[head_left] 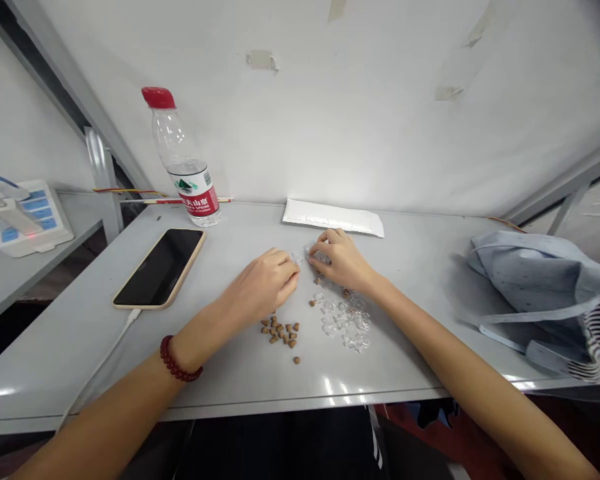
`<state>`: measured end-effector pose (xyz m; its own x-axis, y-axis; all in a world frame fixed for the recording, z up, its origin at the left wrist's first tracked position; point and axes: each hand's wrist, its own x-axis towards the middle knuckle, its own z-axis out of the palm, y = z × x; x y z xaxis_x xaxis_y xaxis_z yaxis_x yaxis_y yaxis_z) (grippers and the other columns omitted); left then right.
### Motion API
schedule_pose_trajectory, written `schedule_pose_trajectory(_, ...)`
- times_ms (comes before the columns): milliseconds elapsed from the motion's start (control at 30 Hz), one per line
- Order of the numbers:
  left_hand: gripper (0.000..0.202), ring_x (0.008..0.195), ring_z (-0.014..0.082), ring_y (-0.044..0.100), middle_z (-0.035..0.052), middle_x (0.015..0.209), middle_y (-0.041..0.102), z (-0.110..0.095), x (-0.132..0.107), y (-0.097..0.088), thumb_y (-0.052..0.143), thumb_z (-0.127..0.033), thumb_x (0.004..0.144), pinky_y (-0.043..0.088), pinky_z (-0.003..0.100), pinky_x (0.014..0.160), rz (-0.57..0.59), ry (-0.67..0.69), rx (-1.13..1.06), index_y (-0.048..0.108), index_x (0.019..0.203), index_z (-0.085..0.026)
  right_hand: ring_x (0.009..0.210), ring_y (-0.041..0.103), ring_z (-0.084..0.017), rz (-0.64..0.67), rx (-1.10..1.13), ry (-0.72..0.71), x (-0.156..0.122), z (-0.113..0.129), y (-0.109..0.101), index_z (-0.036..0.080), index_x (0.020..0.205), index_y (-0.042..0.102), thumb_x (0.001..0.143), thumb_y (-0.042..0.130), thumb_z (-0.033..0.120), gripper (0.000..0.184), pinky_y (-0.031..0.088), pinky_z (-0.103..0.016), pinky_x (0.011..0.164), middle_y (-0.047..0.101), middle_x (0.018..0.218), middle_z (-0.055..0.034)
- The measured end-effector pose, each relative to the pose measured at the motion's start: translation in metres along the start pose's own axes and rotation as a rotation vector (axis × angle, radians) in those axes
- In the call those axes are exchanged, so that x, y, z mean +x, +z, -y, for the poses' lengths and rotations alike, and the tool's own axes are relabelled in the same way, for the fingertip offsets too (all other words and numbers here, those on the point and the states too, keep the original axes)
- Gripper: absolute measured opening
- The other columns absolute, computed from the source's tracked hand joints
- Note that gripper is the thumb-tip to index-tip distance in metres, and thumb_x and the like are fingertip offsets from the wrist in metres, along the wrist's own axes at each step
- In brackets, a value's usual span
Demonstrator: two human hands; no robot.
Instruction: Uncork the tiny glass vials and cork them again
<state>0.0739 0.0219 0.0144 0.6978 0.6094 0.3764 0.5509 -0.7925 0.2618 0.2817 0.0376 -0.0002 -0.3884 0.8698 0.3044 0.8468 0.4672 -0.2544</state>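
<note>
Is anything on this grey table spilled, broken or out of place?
Nothing damaged. One small brown pellet lies apart from the brown pellet heap, and a second pellet strays beside the clear plastic pieces below the right hand.

On a pale grey table (405, 360), the left hand (263, 283) and the right hand (343, 260) rest close together, fingertips meeting over small clear plastic pieces (303, 255). The left wrist wears a dark red bead bracelet (177, 363). Just in front of the hands lie a cluster of small brown pieces (281, 331) and, beside it, a heap of clear pieces (347, 320). A phone (160, 267) lies face up on the left with a white cable (100, 370) plugged in. Behind it stands a red-capped water bottle (187, 167), and a white packet (333, 217) lies against the wall. A light blue cloth bag (535, 287) sits at the right.
</note>
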Motion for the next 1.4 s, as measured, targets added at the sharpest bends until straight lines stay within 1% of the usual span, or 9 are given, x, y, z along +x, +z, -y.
schedule_pose_trajectory(133, 0.020, 0.081, 0.0185, 0.060, 0.0059, 0.082, 0.065, -0.004, 0.000, 0.002, 0.046, -0.015, 0.088, 0.050, 0.032, 0.074, -0.073, -0.050, -0.152, 0.066, 0.090, -0.015, 0.092, 0.046, -0.025, 0.035, 0.023, 0.009, 0.000, 0.003, -0.001, 0.018, 0.083, 0.063, 0.082, 0.053, 0.016, 0.011, 0.038, -0.039, 0.082, 0.056, 0.094, -0.0095)
schedule_pose_trajectory(267, 0.014, 0.076, 0.0165, 0.064, 0.0033, 0.083, 0.068, -0.006, 0.001, 0.002, 0.052, -0.020, 0.084, 0.053, 0.030, 0.072, -0.112, -0.192, -0.276, 0.063, 0.092, -0.017, 0.087, 0.046, -0.024, 0.092, 0.025, 0.036, 0.002, 0.008, 0.000, 0.016, 0.079, 0.059, 0.078, 0.053, 0.016, 0.005, 0.038, -0.037, 0.078, 0.056, 0.091, -0.0095)
schedule_pose_trajectory(433, 0.009, 0.076, 0.0165, 0.066, 0.0031, 0.083, 0.071, -0.008, 0.003, 0.003, 0.056, -0.022, 0.082, 0.054, 0.029, 0.072, -0.124, -0.325, -0.392, 0.063, 0.085, -0.016, 0.090, 0.047, -0.023, 0.036, 0.111, -0.059, -0.001, 0.015, -0.006, 0.017, 0.085, 0.054, 0.080, 0.053, 0.016, 0.006, 0.040, -0.036, 0.082, 0.057, 0.093, -0.0089)
schedule_pose_trajectory(667, 0.017, 0.087, 0.0198, 0.067, 0.0052, 0.091, 0.073, -0.006, 0.003, -0.002, 0.060, -0.031, 0.084, 0.055, 0.034, 0.080, -0.172, -0.413, -0.551, 0.068, 0.091, -0.017, 0.082, 0.055, -0.016, 0.018, 0.351, -0.078, -0.016, 0.031, -0.020, 0.018, 0.095, 0.053, 0.089, 0.046, 0.021, 0.009, 0.044, -0.031, 0.071, 0.060, 0.096, -0.0065)
schedule_pose_trajectory(833, 0.016, 0.082, 0.0189, 0.067, 0.0038, 0.086, 0.073, -0.016, 0.004, -0.011, 0.066, -0.032, 0.080, 0.055, 0.033, 0.080, -0.178, -0.437, -0.711, 0.069, 0.084, -0.016, 0.066, 0.054, -0.010, 0.026, 0.802, 0.025, -0.019, 0.035, -0.024, 0.017, 0.091, 0.062, 0.087, 0.052, 0.021, 0.011, 0.045, -0.027, 0.063, 0.062, 0.083, -0.0016)
schedule_pose_trajectory(967, 0.011, 0.077, 0.0166, 0.067, 0.0015, 0.078, 0.072, -0.019, 0.005, -0.015, 0.070, -0.028, 0.077, 0.054, 0.029, 0.076, -0.145, -0.505, -0.854, 0.069, 0.078, -0.017, 0.058, 0.052, -0.008, 0.092, 1.123, 0.141, -0.019, 0.035, -0.025, 0.016, 0.085, 0.065, 0.081, 0.060, 0.018, 0.007, 0.045, -0.025, 0.055, 0.060, 0.072, 0.0002)
schedule_pose_trajectory(1100, 0.014, 0.073, 0.0139, 0.065, -0.0007, 0.072, 0.069, -0.013, 0.004, -0.016, 0.076, -0.026, 0.073, 0.052, 0.025, 0.074, -0.079, -0.560, -1.110, 0.065, 0.073, -0.017, 0.052, 0.052, -0.007, 0.152, 1.346, 0.140, -0.020, 0.041, -0.026, 0.015, 0.088, 0.065, 0.079, 0.065, 0.016, 0.009, 0.042, -0.022, 0.047, 0.063, 0.070, 0.0004)
schedule_pose_trajectory(1267, 0.015, 0.074, 0.0150, 0.065, 0.0007, 0.071, 0.069, -0.006, 0.002, -0.017, 0.073, -0.027, 0.077, 0.050, 0.030, 0.079, 0.088, -0.639, -1.451, 0.064, 0.075, -0.016, 0.050, 0.052, -0.007, 0.151, 1.443, 0.115, -0.022, 0.050, -0.029, 0.018, 0.094, 0.060, 0.078, 0.067, 0.015, 0.018, 0.039, -0.021, 0.043, 0.065, 0.070, 0.0007)
schedule_pose_trajectory(1400, 0.012, 0.075, 0.0140, 0.066, 0.0005, 0.071, 0.070, -0.005, 0.002, -0.018, 0.073, -0.026, 0.078, 0.049, 0.028, 0.080, 0.090, -0.614, -1.481, 0.068, 0.074, -0.016, 0.050, 0.052, -0.006, 0.125, 1.433, 0.128, -0.021, 0.053, -0.027, 0.018, 0.092, 0.059, 0.078, 0.068, 0.015, 0.016, 0.037, -0.020, 0.042, 0.066, 0.069, 0.0008)
